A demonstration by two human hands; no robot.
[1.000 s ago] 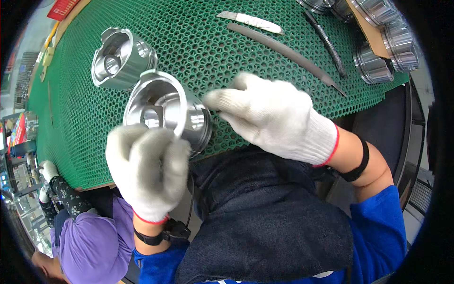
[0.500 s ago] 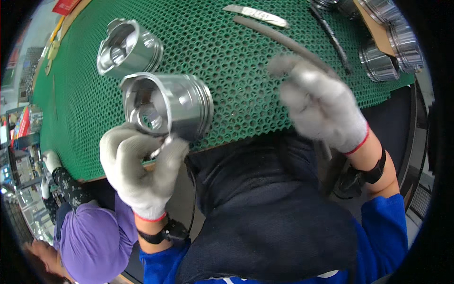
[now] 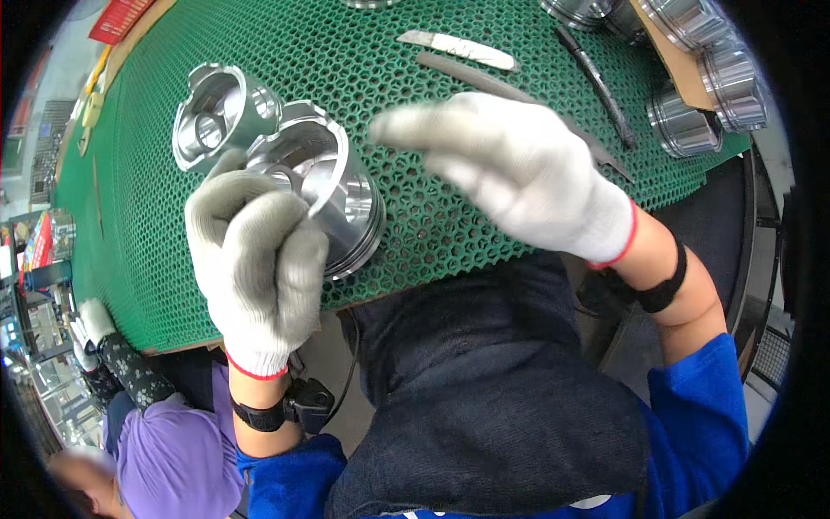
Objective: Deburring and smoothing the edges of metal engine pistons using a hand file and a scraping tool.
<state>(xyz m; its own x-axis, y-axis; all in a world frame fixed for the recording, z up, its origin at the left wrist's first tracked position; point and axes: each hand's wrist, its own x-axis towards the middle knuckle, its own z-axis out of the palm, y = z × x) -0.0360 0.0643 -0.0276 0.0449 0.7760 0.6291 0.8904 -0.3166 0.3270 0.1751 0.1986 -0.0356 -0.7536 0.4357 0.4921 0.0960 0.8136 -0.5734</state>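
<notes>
My left hand (image 3: 259, 259), in a white knitted glove with a red cuff, has its fingers curled at the near left rim of a shiny metal piston (image 3: 346, 221). The piston tilts on the green mat, its hollow end facing up and left. Part of its skirt is hidden by the glove. Just behind it stands a second piston (image 3: 220, 117), close against the first. My gloved right hand (image 3: 527, 169) hovers over the mat to the right of the held piston, fingers stretched out and slightly blurred. Partly covered by that hand lies a long grey file-like strip (image 3: 471, 76).
Beyond the strip lies a white-handled knife (image 3: 458, 49). A dark pen-like rod (image 3: 596, 86) rests further right. Several pistons (image 3: 731, 82) crowd the far right corner around a cardboard divider (image 3: 679, 60). The green honeycomb mat (image 3: 147, 251) covers the table. A person in purple (image 3: 177, 454) sits at left.
My right hand has swept left toward the held piston, and its fingers have straightened. The held piston has turned so its hollow end faces more upward, with my left hand following.
</notes>
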